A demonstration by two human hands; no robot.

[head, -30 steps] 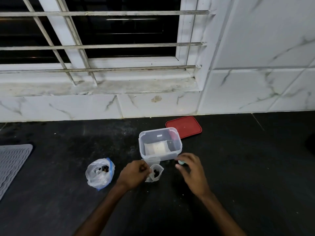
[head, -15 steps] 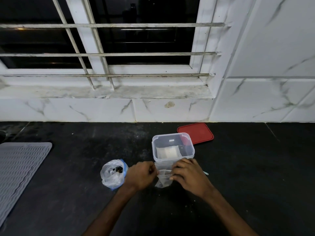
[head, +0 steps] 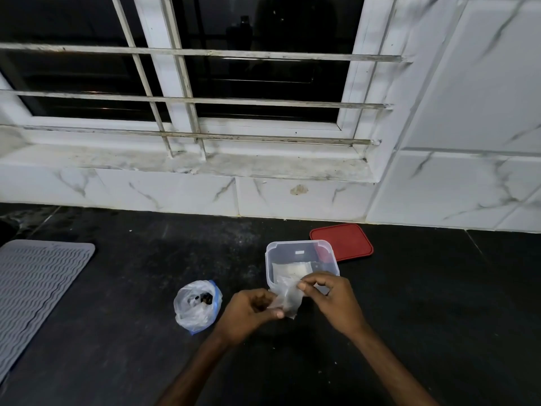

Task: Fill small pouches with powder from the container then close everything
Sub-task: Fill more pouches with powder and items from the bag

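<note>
- A small clear pouch (head: 288, 297) is pinched between both hands, just in front of the open container at about 6 o'clock from it, held a little above the dark countertop (head: 117, 332).
- The left hand (head: 248, 313) grips the pouch's lower left edge, thumb pressed against curled fingers, so the fingers are narrow and holding plastic.
- The right hand (head: 333, 300) takes the pouch's upper right edge between thumb and forefinger; the other fingers are curled loosely behind.
- The pouch looks crumpled and translucent; I cannot tell how much powder is inside it.
- The clear plastic container (head: 301, 262) stands open on the counter, touching or just behind the right hand's fingertips. A pale patch of white powder (head: 291, 269) lies on its floor.
- The red lid (head: 342, 241) lies flat on the counter at about 1 o'clock from the container, just beside its far right corner, partly seen through the container wall.
- At 9 o'clock from the hands, near but apart, sits a rumpled clear bag with a blue edge (head: 197, 306), its mouth open, with a few small dark items inside that are too small to make out.
- Far off at 9 o'clock, at the counter's left edge, lies a grey ribbed mat (head: 35, 288).
- Behind it all, at 12 o'clock, are white marble-look wall tiles (head: 453, 186) and a barred window (head: 205, 83), its glass dark.
</note>
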